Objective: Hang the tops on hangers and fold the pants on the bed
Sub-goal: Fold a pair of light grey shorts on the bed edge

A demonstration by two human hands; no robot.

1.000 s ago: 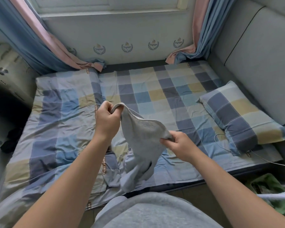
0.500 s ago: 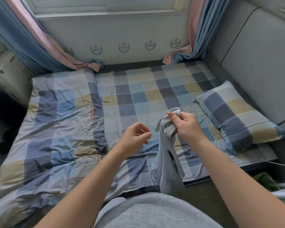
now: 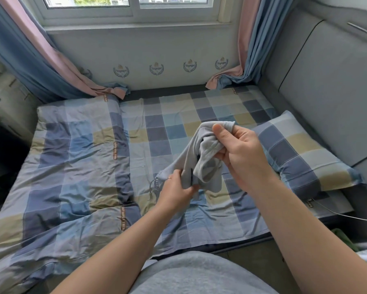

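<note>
A checked pillow (image 3: 301,158) lies just right of the grip, with a thin white cable (image 3: 358,218) trailing near its lower corner. Beyond the grip, blue-and-pink curtains (image 3: 40,66) flank a window (image 3: 133,7).

garment (image 3: 201,158) held above bed (image 3: 178,115) centre, right hand (image 3: 239,153) on upper part, left hand (image 3: 176,192) lower-left; pillow (image 3: 301,151) right; quilt (image 3: 72,158) left

Plain pale grey garment (image 3: 207,166). The bed (image 3: 167,132) and pillow (image 3: 301,153) share checks of blue, grey and yellow. The curtains (image 3: 263,39) are blue and pink; the green scrap (image 3: 343,238) is perhaps cloth.
</note>
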